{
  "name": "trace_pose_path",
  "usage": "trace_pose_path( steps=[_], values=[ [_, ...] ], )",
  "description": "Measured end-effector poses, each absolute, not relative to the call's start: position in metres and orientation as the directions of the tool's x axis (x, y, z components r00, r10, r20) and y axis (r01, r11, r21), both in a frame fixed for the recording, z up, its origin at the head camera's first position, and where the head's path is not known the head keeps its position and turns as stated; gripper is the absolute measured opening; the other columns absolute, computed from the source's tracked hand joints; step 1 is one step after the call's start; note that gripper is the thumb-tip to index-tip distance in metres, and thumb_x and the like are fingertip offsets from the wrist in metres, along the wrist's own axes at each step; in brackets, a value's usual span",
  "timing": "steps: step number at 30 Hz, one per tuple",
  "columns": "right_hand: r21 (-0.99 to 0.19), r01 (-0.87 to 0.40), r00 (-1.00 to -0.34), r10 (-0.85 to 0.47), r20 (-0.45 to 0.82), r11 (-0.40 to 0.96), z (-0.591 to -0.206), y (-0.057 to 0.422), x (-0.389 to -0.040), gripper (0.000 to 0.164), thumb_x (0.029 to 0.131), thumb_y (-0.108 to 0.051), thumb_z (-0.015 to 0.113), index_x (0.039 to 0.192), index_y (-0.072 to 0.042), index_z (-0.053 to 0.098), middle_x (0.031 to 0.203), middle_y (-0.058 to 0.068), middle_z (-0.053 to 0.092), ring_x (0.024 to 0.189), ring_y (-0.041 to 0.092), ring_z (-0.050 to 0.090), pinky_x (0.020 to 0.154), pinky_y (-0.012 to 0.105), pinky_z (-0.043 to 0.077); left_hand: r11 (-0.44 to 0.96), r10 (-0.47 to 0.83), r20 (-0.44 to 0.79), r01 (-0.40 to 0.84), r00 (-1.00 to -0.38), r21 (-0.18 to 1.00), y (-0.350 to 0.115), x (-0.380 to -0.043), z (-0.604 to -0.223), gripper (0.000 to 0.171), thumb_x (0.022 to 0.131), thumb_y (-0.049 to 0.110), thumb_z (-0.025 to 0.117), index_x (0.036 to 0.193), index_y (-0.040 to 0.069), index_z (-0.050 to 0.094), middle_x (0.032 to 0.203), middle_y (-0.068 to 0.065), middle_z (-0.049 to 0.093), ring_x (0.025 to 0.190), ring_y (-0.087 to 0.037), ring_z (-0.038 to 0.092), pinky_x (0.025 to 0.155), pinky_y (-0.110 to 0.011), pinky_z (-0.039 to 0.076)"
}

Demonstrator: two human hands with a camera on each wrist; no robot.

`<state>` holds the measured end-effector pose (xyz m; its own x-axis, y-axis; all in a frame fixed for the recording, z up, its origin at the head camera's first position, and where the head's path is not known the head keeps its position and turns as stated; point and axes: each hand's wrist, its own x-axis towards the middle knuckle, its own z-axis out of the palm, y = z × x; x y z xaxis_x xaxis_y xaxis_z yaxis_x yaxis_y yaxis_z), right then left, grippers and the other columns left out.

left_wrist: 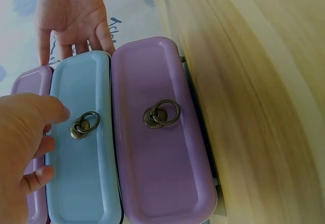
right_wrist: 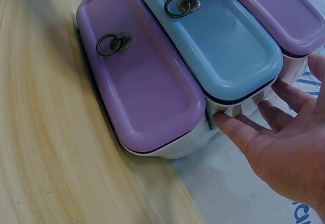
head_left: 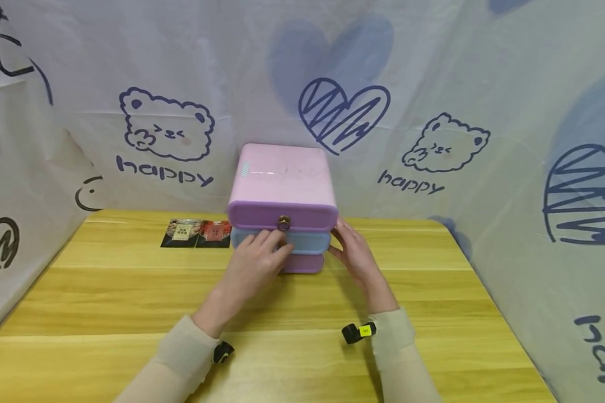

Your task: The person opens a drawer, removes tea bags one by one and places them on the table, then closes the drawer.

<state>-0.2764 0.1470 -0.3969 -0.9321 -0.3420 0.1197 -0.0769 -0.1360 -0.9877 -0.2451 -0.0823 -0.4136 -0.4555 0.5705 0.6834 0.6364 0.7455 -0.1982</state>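
Observation:
A small pink drawer cabinet [head_left: 287, 173] stands upright against the back cloth. Its fronts are a purple top drawer [head_left: 252, 215], a blue middle drawer [left_wrist: 81, 183] and a purple bottom drawer [left_wrist: 162, 173], each with a brass ring pull. My left hand [head_left: 254, 260] is at the blue front, fingers loosely bent, the thumb close to that drawer's ring pull [left_wrist: 91, 122]; no grip on the ring shows. Against the cabinet's right side, my right hand [right_wrist: 289, 137] rests its spread fingertips beside the blue drawer.
Two small dark packets, one with a cream label [head_left: 181, 232] and one with a red label [head_left: 213, 233], lie left of the cabinet. The wood-grain table [head_left: 433, 336] meets a white printed cloth [head_left: 262, 67] behind and at both sides.

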Motion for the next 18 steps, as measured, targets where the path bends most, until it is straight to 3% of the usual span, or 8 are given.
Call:
trace_pose_path(
  steps=[7,18],
  values=[
    [-0.986,-0.081,-0.935,-0.332,0.124,-0.143,-0.3961,0.1477,-0.2769,0.044,0.098,-0.032,0.034,0.138,-0.013,0.038,0.144,0.004,0.032,0.126,0.014,0.028,0.102,0.049,0.032,0.773,0.576,0.647,0.589,-0.5,-0.233,-0.0773,-0.2452,-0.418,0.021,0.087,0.009,0.053,0.103,0.013,0.066,0.1,-0.006,0.056,0.083,-0.021,0.049,0.059,-0.031,0.044],
    [-0.987,-0.077,-0.936,-0.331,0.12,-0.14,-0.3968,0.1463,-0.2769,0.046,0.097,-0.034,0.036,0.138,-0.014,0.038,0.144,0.004,0.032,0.126,0.013,0.028,0.101,0.049,0.032,0.827,0.519,0.604,0.534,-0.605,-0.176,-0.0764,-0.241,-0.4216,0.02,0.088,0.008,0.054,0.103,0.011,0.065,0.102,-0.005,0.054,0.086,-0.021,0.046,0.061,-0.031,0.044]
  ],
)
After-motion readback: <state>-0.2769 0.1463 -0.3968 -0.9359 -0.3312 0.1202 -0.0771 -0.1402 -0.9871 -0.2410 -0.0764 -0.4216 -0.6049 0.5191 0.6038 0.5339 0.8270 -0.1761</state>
